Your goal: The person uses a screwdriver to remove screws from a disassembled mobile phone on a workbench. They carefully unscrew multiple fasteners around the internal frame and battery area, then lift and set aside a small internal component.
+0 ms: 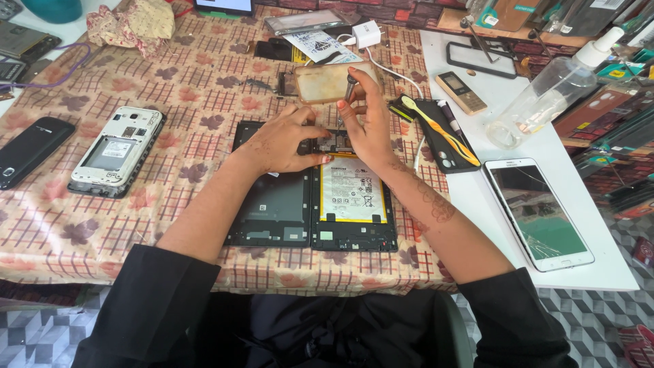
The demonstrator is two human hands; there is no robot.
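Note:
An opened black tablet (272,204) lies back-up on the patterned cloth, its white battery (353,191) with a yellow edge exposed. My left hand (286,140) rests flat on the tablet's upper edge, fingers pressing near the top components. My right hand (364,116) grips a small screwdriver (349,88) held upright, tip down at the tablet's top edge. Both forearms reach in from black sleeves.
A white phone with its back off (116,151) and a black phone (30,150) lie left. A cracked white tablet (538,212), a black phone with a yellow toothbrush (436,129), a clear bottle (545,92) and a small gold phone (460,92) sit right.

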